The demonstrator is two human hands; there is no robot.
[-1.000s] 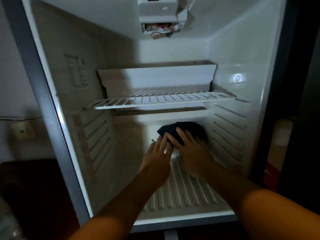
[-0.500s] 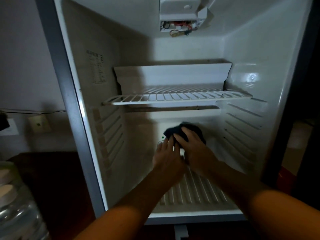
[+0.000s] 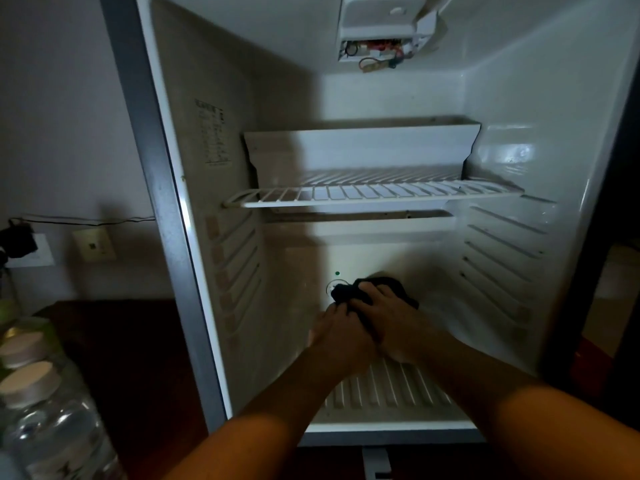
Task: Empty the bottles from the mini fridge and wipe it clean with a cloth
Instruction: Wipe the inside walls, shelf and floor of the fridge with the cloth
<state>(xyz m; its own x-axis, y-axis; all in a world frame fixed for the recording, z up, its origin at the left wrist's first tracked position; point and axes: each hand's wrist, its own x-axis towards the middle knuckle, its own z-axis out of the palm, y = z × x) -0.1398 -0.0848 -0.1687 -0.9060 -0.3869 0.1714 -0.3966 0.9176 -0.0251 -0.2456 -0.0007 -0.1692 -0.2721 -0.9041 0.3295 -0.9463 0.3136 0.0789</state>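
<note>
Mini fridge (image 3: 221,174), door open, interior bare of bottles: the emptying step reads as done, so wiping can reach every surface. Water bottles (image 3: 45,403), capped, upright outside at lower left on a dark surface, well apart from the cavity, presumably set there to clear the way. Dark cloth (image 3: 349,292), bunched, pressed against the lower back wall just beside a small round fitting, low in the compartment under the wire shelf (image 3: 374,195). Right hand (image 3: 391,320) lies over the cloth, fingers spread across the fabric and bent onto it, apparently to bear it against the wall. Left hand (image 3: 341,337) touches the right at its inner side, fingertips meeting the cloth's edge; whether they pinch the fabric or merely steady it cannot be told in this dim light. Wire shelf left in place, empty. Ribbed floor (image 3: 391,389) beneath the forearms, bare. Control housing (image 3: 384,29) at the ceiling, wiring exposed; best kept away from a damp cloth.
</note>
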